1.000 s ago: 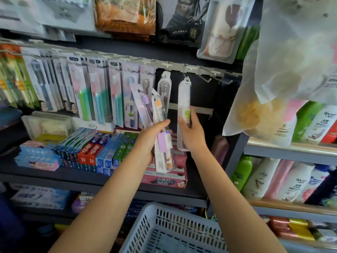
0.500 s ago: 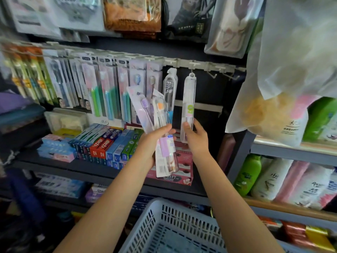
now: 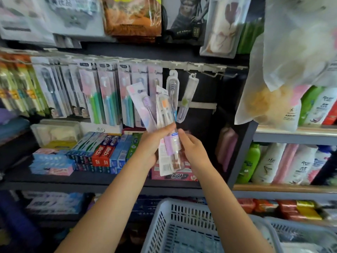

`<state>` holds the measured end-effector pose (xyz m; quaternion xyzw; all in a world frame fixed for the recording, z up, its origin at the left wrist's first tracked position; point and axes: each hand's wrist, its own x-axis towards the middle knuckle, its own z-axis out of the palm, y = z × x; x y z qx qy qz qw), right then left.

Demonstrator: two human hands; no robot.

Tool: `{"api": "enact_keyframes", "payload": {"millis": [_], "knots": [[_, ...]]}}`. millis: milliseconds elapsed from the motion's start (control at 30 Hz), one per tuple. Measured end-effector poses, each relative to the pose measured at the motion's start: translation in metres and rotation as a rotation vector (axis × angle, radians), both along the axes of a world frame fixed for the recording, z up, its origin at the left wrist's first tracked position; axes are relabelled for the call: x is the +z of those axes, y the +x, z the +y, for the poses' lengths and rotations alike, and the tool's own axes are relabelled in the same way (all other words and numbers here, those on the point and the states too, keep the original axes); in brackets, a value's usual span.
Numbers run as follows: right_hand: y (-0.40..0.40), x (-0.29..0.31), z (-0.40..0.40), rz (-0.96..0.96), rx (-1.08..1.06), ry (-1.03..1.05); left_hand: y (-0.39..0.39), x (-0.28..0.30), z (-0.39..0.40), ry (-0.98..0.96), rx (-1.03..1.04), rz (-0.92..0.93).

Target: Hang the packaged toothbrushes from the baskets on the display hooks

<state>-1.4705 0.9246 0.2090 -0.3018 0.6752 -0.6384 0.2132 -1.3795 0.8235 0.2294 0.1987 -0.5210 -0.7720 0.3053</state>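
My left hand grips a fan of packaged toothbrushes, among them one with a purple brush and one with an orange head. My right hand touches the lower end of that bundle with curled fingers. A clear toothbrush case with a green mark hangs tilted from a display hook, free of both hands. Left of it hangs another clear toothbrush pack. Bare hooks stick out to the right on the rail. A white slotted basket sits below my arms.
Rows of hung toothbrush packs fill the rail to the left. Toothpaste boxes lie on the dark shelf underneath. Shampoo bottles stand on the right shelves. A hanging plastic bag crowds the upper right. A second basket sits at the lower right.
My right hand let go of the clear green-marked case, now hanging on its hook, and dropped down to the bundle in my left hand. The case swings tilted.
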Motion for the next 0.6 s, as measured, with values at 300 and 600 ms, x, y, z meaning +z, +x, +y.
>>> {"api": "enact_keyframes", "payload": {"millis": [300,600], "knots": [[0.038,0.015,-0.006,0.157,0.013,-0.118,0.026,0.007,-0.019,-0.005,0.028,-0.02],[0.035,0.044,-0.023,0.1,-0.112,-0.24,0.042,0.012,-0.032,-0.024,0.043,0.038]]}}
